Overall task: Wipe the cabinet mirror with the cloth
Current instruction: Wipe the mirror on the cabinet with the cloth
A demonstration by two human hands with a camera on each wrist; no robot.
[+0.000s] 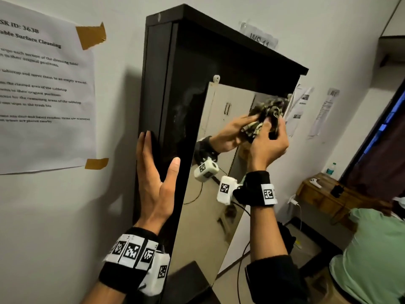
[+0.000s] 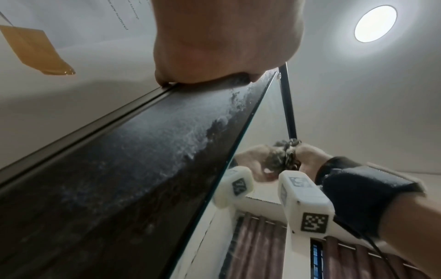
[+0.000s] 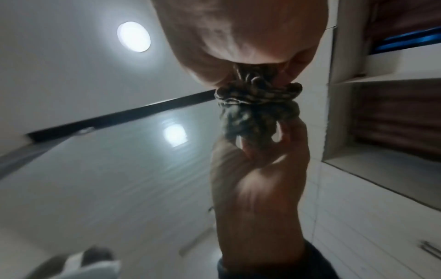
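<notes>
A tall black cabinet [image 1: 175,84] stands against the wall with a long mirror [image 1: 219,183] on its front. My right hand [image 1: 270,137] grips a bunched, patterned cloth [image 1: 271,113] and holds it against the mirror near its upper right corner. The glass reflects the hand and the cloth. In the right wrist view the cloth [image 3: 257,94] sits wadded in my fingers, touching the mirror [image 3: 119,179]. My left hand [image 1: 157,172] rests on the cabinet's left front edge, straight fingers on the side face and thumb on the front. The dark front panel [image 2: 119,169] shows pale smears.
A taped paper sheet [image 1: 43,84] hangs on the wall to the left. At the right are a wooden table [image 1: 324,194] with a bottle [image 1: 330,168] and a person in a green shirt [image 1: 372,249]. A dark surface [image 1: 188,281] lies below the mirror.
</notes>
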